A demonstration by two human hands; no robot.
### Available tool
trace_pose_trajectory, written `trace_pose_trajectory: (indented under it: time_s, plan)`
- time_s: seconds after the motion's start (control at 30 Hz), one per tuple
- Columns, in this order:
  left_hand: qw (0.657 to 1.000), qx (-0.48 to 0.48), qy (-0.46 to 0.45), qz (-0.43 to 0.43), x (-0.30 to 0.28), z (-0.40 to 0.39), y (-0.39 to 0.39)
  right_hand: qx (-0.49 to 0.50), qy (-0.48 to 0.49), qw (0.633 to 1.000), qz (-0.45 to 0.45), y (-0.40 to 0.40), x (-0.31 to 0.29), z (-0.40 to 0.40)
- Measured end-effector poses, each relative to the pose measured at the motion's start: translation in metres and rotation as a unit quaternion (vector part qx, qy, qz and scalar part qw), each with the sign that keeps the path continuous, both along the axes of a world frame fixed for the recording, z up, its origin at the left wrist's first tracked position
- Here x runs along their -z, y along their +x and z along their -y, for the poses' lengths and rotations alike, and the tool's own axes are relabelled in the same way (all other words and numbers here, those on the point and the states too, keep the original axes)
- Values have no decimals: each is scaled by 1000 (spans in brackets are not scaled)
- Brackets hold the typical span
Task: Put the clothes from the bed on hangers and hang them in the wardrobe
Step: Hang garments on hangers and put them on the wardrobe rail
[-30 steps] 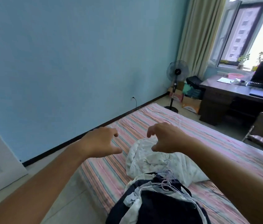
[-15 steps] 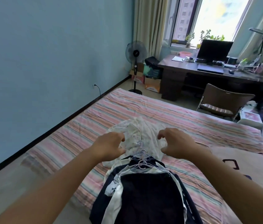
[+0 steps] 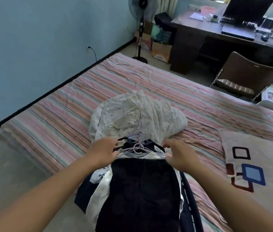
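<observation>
STEP: reach | my left hand point(image 3: 104, 150), right hand point(image 3: 180, 154): grip released, flanking hangers point(image 3: 138, 144) atop dark garment point(image 3: 140, 190) to lift together

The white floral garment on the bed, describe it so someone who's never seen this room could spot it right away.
Start at the striped bed along the blue wall. Near its middle lies a clothes pile, where both hands reach toward a bunch of pale hangers. The white floral garment is the crumpled, puffy heap just beyond the hangers, the only pale, finely printed piece; the dark garment nearer the person is navy and lies flatter.
</observation>
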State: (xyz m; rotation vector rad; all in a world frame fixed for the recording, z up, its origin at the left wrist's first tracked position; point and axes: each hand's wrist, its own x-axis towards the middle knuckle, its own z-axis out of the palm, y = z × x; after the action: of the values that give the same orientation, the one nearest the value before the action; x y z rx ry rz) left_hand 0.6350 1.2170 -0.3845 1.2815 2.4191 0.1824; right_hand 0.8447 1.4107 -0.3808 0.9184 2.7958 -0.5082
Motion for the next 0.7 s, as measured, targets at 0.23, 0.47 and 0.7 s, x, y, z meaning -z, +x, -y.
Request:
trace_pose_trajectory:
  time_s: [0.23,0.47,0.7]
  plan:
    - [998,-31,-39,42,84,-33,-2,74,-74,994,13,-11,100,-28]
    - [988,-103,-63,96,171,-48,1,114,-116,986,45,-12,190,-44]
    - [982,-121,-95,114,238,-61,-9,94,-129,980,120,-20,248,-63]
